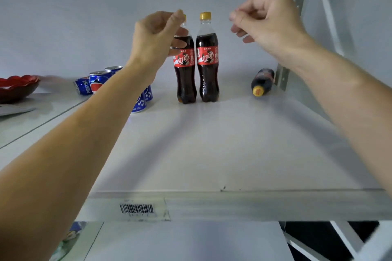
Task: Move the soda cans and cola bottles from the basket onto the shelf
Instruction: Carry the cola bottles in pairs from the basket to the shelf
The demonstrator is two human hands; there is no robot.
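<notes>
Head view, the only one I have. Two upright cola bottles stand side by side at the middle of the white shelf (pixel 212 144): the left cola bottle (pixel 185 74) and the right cola bottle (pixel 207 63), so close that I cannot tell whether they touch. My left hand (pixel 158 36) is at the neck and shoulder of the left cola bottle; the curled fingers overlap the cap and upper body, but I cannot tell whether they grip it or only brush it. My right hand (pixel 269 23) hangs clear to the right of the right cola bottle, fingers loosely curled, holding nothing.

A third cola bottle (pixel 262 81) lies on its side near the right upright post (pixel 282 76), cap toward me. Blue Pepsi cans (pixel 98 80) are grouped at the left, one of them lying down, the nearer ones partly hidden behind my left forearm. A red bowl (pixel 17 87) sits further left. The basket is not in view.

Risks, as I judge them:
- A sideways nudge from the left hand would tip the left cola bottle into its neighbour and fell both.
- The lying bottle may roll.
- My left forearm passes just above the cans; lowering it could knock them over.
</notes>
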